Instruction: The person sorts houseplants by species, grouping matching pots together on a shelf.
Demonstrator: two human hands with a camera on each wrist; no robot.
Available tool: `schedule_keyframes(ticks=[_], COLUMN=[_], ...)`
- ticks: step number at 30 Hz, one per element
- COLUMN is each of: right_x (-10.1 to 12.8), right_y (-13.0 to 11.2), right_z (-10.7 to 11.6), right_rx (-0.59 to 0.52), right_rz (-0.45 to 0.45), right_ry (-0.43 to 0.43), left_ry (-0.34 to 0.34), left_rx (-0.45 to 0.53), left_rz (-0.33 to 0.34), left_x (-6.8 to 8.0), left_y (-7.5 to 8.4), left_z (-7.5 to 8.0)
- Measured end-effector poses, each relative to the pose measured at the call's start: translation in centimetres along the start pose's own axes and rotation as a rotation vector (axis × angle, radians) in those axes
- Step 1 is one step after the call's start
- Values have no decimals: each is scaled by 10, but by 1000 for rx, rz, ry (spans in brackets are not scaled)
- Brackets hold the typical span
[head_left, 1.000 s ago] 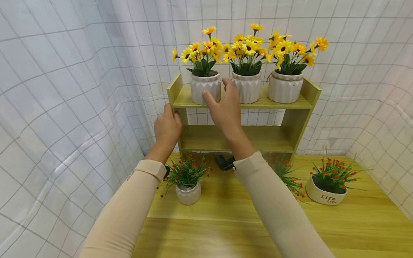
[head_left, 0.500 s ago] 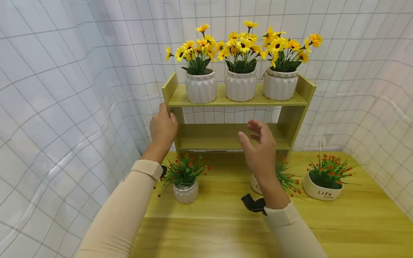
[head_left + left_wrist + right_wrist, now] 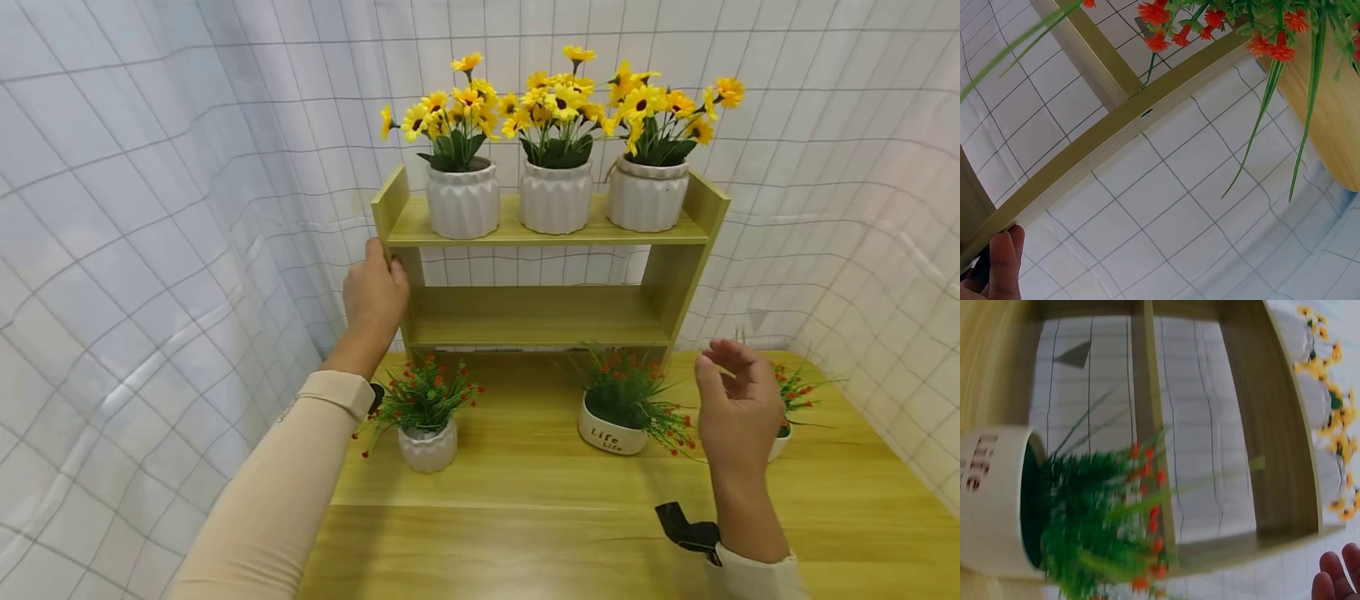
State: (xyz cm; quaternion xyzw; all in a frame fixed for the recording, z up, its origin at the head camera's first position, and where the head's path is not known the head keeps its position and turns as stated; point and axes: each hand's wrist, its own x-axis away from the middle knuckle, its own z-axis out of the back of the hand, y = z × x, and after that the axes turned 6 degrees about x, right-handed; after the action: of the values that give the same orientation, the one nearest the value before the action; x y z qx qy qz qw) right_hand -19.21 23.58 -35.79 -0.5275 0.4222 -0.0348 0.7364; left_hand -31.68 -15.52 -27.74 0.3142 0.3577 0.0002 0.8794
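Observation:
My left hand grips the left side panel of a wooden shelf, just below its top board; the left wrist view has the fingers wrapped at the panel's edge. Off to the right, my right hand hovers with loosely bent fingers and nothing in them. It overlaps an oval planter with red flowers in the head view. Another oval planter marked "Life" stands left of this hand. Along the top board sit three white fluted pots of yellow flowers.
A small white pot of red flowers stands on the wooden table, in front of the shelf's left side. Grid-patterned white curtain hangs behind and on both sides.
My right hand has moved from between the left and middle yellow-flower pots down and right, over the table. My left hand keeps its grip on the shelf.

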Motion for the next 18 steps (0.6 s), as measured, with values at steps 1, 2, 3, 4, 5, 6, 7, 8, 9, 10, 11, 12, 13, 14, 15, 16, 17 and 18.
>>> schedule_keyframes(ticks=[1,2,3,4,5,6,7,8,9,10,11,12,13,14,15,16,17,18], right_x=[-1,-2,-4,-5,-6,-7,-9,-10,-11,-11,-11,-11,-10,-9,-8,-7,-6,-6], right_y=[4,8,12,16,20,24,28,32,36,41,45,50,55,59,64,69,73,77], right_z=[7,14,21,28,36,44,52,59,66,73,79,85,89,93,97,100,103,106], right_rx=[15,26,37,53,73,92,108,120,137,154,172,192,206,220,238,210,167,109], right_rz=[-25,-46,-77,-107,-132,-154,-181,-207,-232,-250,-269,-284,-302,-317,-331,-369,-415,-461], right_ry=[22,44,64,82,97,112,121,130,138,148,156,160,164,169,169,162,151,142], left_ry=[-2,-5,-8,-11,-14,-16,-18,-19,-18,-18,-16,-13,-11,-10,-9,-9,-9,-9], left_rx=[0,2,2,3,4,4,6,6,6,5,5,4,4,3,3,4,6,9], left_rz=[-2,-3,-4,-5,-5,-5,-5,-5,-7,-9,-11,-13,-15,-15,-16,-17,-18,-19], left_x=[0,0,0,0,0,1,2,2,2,3,3,3,3,2,2,2,2,2], left_y=[0,-1,-1,-1,-1,-1,-1,-1,-1,-1,-1,-1,-1,-1,-1,-1,-1,-1], left_z=[0,-1,-1,-1,-1,-1,-1,-1,-1,-1,-1,-1,-1,-1,0,0,0,0])
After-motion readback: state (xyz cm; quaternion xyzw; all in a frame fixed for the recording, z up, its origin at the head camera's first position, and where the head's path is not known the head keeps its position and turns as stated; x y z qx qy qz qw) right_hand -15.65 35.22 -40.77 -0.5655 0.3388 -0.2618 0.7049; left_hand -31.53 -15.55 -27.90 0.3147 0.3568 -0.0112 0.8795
